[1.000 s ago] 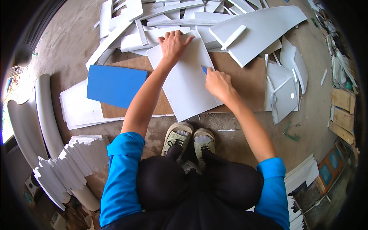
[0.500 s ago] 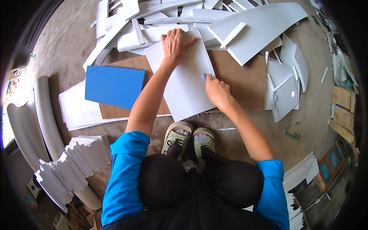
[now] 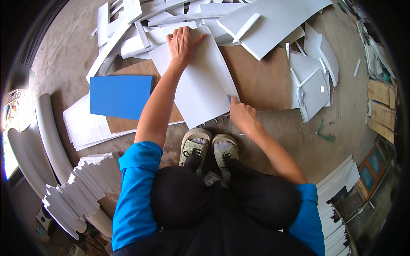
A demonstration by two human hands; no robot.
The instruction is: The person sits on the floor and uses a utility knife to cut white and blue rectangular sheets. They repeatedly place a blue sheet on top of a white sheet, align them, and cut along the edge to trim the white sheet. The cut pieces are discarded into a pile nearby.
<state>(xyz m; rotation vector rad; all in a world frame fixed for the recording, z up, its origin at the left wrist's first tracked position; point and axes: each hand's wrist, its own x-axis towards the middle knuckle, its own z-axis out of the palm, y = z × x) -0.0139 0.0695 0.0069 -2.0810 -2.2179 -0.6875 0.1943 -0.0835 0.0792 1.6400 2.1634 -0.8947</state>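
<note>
A white sheet (image 3: 196, 85), which looks like foam or board, lies slanted over a brown wooden board (image 3: 256, 79) on the ground. My left hand (image 3: 182, 46) presses on its far end, with thumb spread and fingers laid over the surface. At the sheet's near right edge, my right hand (image 3: 243, 116) is closed around a small blue utility knife (image 3: 229, 99), mostly hidden by the fingers. A thin line runs down the sheet's right side to the knife, marking off a narrow strip. Left of my left forearm lies a blue rectangular block (image 3: 121, 96).
White offcuts (image 3: 171, 19) are heaped beyond the board, with a large curved piece (image 3: 273, 25) on top. More scraps (image 3: 311, 85) lie at the right. Stacked white strips (image 3: 83, 187) and curved grey-white rolls (image 3: 53, 132) stand left. Cardboard boxes (image 3: 380, 106) line the right side.
My right hand has drawn the knife toward me along the sheet's right side, and the line behind it is longer. My left hand stays pressed on the far end. The whole view has shifted slightly.
</note>
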